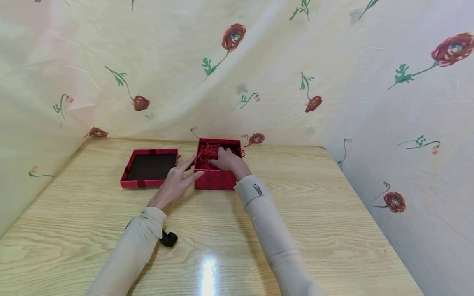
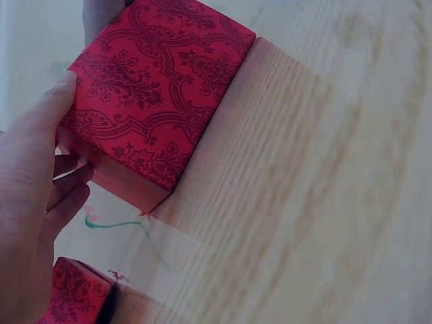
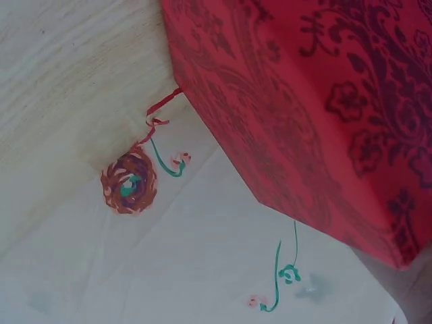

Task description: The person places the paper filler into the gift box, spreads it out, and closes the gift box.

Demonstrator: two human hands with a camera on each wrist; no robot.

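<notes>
Here, the left grip (image 1: 173, 184), spread rather than clenched, braces the red damask gift box (image 1: 214, 181) at its eight o'clock corner; light pressure should stop it sliding. The right grip (image 1: 228, 160) is inside, by red shredded paper (image 1: 207, 153); whether grasping any, I cannot tell. Gentle fingertips should suit it. The lid (image 1: 152, 167) lies on the bench (image 1: 314, 213) at nine o'clock.

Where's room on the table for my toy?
The table is bare between the right sleeve and the flowery cloth. More room lies between that sleeve and the left sleeve. The lid, red box, left hand and right hand crowd together farther back; a black object sits by the left sleeve.
</notes>
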